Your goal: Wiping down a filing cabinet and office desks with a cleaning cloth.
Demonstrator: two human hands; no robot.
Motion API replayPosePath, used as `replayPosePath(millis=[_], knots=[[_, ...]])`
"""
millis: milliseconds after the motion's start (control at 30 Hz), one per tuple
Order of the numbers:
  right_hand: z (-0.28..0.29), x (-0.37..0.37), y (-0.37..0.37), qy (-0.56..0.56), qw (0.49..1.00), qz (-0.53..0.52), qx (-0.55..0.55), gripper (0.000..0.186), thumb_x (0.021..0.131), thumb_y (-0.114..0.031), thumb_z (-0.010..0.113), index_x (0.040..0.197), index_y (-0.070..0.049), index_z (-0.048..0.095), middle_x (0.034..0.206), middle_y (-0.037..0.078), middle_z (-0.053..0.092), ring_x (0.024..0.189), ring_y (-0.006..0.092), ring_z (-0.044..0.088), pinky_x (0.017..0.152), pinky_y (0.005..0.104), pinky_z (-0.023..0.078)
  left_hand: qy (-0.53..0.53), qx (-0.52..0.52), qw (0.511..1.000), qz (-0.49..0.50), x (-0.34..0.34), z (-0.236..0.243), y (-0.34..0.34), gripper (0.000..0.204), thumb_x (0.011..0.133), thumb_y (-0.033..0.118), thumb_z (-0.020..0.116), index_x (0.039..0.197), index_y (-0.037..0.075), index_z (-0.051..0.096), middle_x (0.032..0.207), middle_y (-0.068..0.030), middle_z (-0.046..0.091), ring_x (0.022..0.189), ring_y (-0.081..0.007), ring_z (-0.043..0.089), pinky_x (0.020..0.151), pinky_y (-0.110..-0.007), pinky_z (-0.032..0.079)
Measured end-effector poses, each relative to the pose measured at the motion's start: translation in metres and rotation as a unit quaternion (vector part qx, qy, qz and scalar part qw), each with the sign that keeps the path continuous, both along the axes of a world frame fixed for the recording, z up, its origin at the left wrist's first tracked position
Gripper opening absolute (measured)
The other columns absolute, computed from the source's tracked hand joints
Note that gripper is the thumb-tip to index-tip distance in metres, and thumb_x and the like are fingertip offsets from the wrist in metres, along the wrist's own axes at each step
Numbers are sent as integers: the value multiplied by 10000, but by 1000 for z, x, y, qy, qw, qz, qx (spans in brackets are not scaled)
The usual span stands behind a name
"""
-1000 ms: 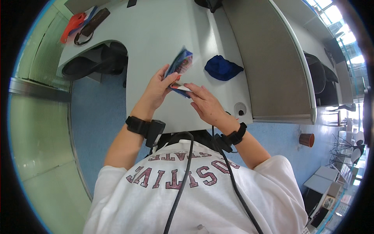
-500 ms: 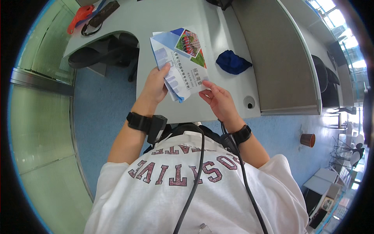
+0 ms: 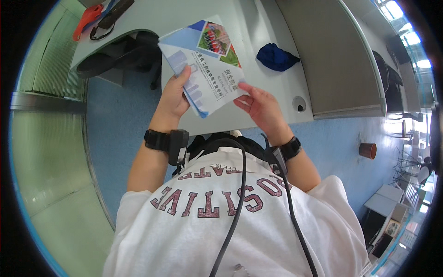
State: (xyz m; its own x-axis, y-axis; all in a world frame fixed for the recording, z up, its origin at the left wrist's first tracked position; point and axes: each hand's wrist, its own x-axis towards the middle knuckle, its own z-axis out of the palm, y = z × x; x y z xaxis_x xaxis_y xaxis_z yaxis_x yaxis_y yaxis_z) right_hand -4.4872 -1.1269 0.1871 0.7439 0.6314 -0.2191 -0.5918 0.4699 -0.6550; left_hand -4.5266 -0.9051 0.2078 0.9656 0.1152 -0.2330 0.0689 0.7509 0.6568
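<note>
A folded brochure [image 3: 205, 69], white and blue with a photo of people in red, is held up over the front of the grey desk [image 3: 263, 94]. My left hand [image 3: 176, 92] grips its left edge, the thumb lying on the front cover and the fingers hidden behind. At the lower right corner, my right hand [image 3: 259, 104] pinches the paper between thumb and fingers. A blue edge of an inner sheet shows along the bottom left side. To the right of the brochure lies a crumpled dark blue cloth [image 3: 278, 57] on the desk.
A grey partition [image 3: 330, 55] borders the desk on the right, near a round cable hole [image 3: 299, 104]. A black chair [image 3: 117, 57] stands at the left. Far left on the desk are a red item [image 3: 86, 19] and a brown strapped pouch [image 3: 114, 14]. Cables hang over my shirt.
Both hands and the brochure have shifted slightly up and left in the view. The brochure's cover is spread wider and flatter. Its grip at both edges stays.
</note>
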Motion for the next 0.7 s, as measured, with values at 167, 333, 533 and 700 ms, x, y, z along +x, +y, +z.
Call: replayPosePath(millis=[167,333,533,700], knots=[[21,20,-6,-79,995,-16,-64,320,893,-210,426,1082,26,530,1062,75,549,895,149,515,805,318,436,7,-20,1000,-20,-9,7,-5,366,878,221,478,1167,6,420,1123,-115,513,1028,-226,514,875,-359,424],[29,30,-4,-87,993,-45,-65,312,901,-212,407,1056,14,554,1065,81,540,930,174,500,825,333,414,8,-62,998,-17,-13,15,-17,408,885,278,452,1215,46,385,1169,-89,493,1069,-230,486,907,-377,391],[34,39,-1,-105,992,-41,-59,308,902,-211,403,1049,11,559,1094,96,524,965,184,483,852,346,396,-6,-77,997,-28,-13,10,-17,440,895,331,413,1227,46,373,1214,-88,462,1113,-237,450,925,-388,360],[39,46,0,-113,991,-29,-61,297,896,-199,405,1044,1,566,1084,90,532,977,176,474,856,350,387,5,-88,995,-44,-13,13,-25,466,905,381,358,1230,47,370,1207,-90,470,1101,-236,463,924,-392,361]])
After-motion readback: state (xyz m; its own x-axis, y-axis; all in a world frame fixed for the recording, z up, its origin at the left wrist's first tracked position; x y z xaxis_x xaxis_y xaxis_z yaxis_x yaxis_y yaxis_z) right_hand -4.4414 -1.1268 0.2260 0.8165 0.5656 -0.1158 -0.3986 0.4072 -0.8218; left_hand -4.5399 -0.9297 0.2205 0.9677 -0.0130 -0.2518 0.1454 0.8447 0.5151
